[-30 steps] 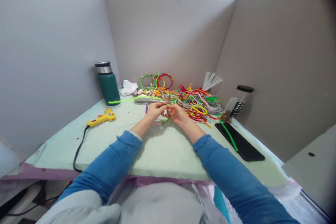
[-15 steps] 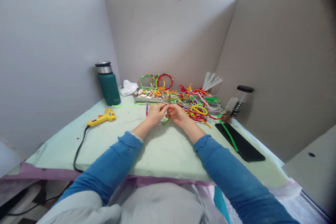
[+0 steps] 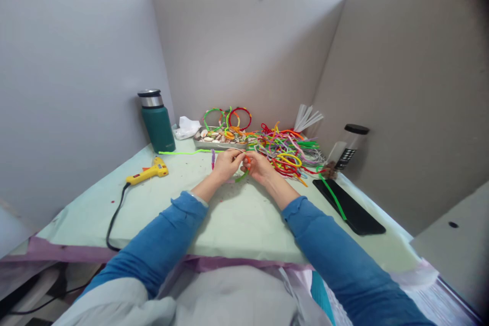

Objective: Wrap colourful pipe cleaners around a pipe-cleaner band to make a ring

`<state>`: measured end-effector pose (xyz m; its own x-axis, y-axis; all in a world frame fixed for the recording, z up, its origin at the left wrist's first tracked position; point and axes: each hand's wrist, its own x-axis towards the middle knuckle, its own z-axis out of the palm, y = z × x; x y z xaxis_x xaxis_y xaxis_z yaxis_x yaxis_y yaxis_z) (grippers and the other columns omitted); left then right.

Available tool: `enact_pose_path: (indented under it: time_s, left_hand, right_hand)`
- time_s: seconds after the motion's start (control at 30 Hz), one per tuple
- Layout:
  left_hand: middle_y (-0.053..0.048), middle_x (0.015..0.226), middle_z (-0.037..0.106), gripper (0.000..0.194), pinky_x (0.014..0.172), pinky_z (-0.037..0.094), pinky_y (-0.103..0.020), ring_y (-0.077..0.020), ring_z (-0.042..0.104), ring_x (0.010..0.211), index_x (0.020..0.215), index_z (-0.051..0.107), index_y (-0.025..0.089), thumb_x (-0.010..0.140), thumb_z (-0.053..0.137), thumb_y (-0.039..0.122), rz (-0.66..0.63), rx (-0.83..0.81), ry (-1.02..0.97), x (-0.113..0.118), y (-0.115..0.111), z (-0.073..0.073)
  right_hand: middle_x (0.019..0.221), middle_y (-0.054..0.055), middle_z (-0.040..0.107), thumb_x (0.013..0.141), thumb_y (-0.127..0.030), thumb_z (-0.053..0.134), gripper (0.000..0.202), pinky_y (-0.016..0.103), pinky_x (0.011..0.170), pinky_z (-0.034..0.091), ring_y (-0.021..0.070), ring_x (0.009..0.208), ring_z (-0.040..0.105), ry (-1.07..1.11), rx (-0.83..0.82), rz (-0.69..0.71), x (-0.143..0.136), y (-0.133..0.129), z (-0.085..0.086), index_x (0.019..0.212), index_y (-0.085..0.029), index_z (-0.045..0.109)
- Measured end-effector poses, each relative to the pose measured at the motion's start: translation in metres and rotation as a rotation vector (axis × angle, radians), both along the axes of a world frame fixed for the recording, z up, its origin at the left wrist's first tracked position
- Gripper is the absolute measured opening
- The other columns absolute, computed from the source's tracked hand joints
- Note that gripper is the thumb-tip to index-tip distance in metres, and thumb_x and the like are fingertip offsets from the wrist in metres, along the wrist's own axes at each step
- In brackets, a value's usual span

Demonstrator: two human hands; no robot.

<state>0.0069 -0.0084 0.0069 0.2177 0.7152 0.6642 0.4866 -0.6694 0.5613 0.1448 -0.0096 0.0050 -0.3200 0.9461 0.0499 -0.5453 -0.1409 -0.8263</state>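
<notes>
Both hands meet over the middle of the table, fingertips nearly touching. My left hand [image 3: 226,163] is pinched closed on a ring of coloured pipe cleaners [image 3: 213,159], whose purple side shows at left. Pink and green stretches of it pass below the fingers. My right hand [image 3: 257,167] closes on the ring's orange part [image 3: 248,161]; the fingers hide most of it. A thin pale pipe cleaner [image 3: 231,148] sticks out above the left fingers. Behind them, a bright green pipe cleaner [image 3: 179,153] lies stretched to the left.
At the back stand a metal tray [image 3: 219,145] of shells, finished rings [image 3: 240,118] and a tangled pipe cleaner pile [image 3: 292,150]. To the left are a green bottle [image 3: 157,125] and a yellow glue gun [image 3: 148,172]. A black phone [image 3: 355,211] and clear bottle [image 3: 349,147] lie right.
</notes>
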Motion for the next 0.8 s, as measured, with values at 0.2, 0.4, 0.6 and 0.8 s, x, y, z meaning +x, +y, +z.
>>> enact_pose_path:
  time_s: [0.2,0.4,0.6,0.8]
  left_hand:
    - [-0.006,0.081,0.071,0.016,0.079,0.044,-0.029,-0.0195,0.062,0.08,0.074,0.072,0.02,0.079,0.059,0.026,-0.01,0.022,-0.073,0.0,-0.0003,0.0022]
    - [-0.008,0.085,0.068,0.014,0.082,0.044,-0.03,-0.0204,0.059,0.09,0.071,0.072,0.02,0.077,0.062,0.027,-0.045,0.088,-0.159,0.0015,0.0001,0.0041]
    - [-0.005,0.078,0.069,0.011,0.067,0.043,-0.025,-0.0172,0.058,0.072,0.077,0.073,0.021,0.074,0.064,0.028,-0.037,-0.042,-0.182,0.0013,0.0022,-0.0002]
    - [-0.004,0.073,0.069,0.013,0.065,0.039,-0.025,-0.016,0.056,0.067,0.076,0.073,0.021,0.076,0.062,0.028,0.0,0.002,-0.125,0.0007,0.0026,0.0]
  right_hand:
    - [0.05,-0.007,0.049,0.062,-0.017,0.062,0.014,0.023,0.049,0.035,0.0067,0.044,0.036,0.013,0.137,-0.113,-0.0033,0.0008,-0.0019,0.069,-0.019,0.051]
    - [0.05,-0.006,0.05,0.062,-0.017,0.063,0.015,0.022,0.049,0.034,0.0069,0.044,0.037,0.017,0.181,-0.16,-0.0037,-0.0002,-0.001,0.071,-0.02,0.051]
    - [0.051,-0.006,0.049,0.062,-0.018,0.063,0.014,0.023,0.051,0.036,0.0072,0.045,0.038,-0.011,0.18,-0.185,-0.0029,0.0005,-0.0018,0.07,-0.02,0.051]
    - [0.052,-0.005,0.05,0.062,-0.019,0.063,0.014,0.023,0.051,0.036,0.0074,0.046,0.038,-0.024,0.213,-0.209,-0.0036,-0.0006,-0.0012,0.07,-0.02,0.052]
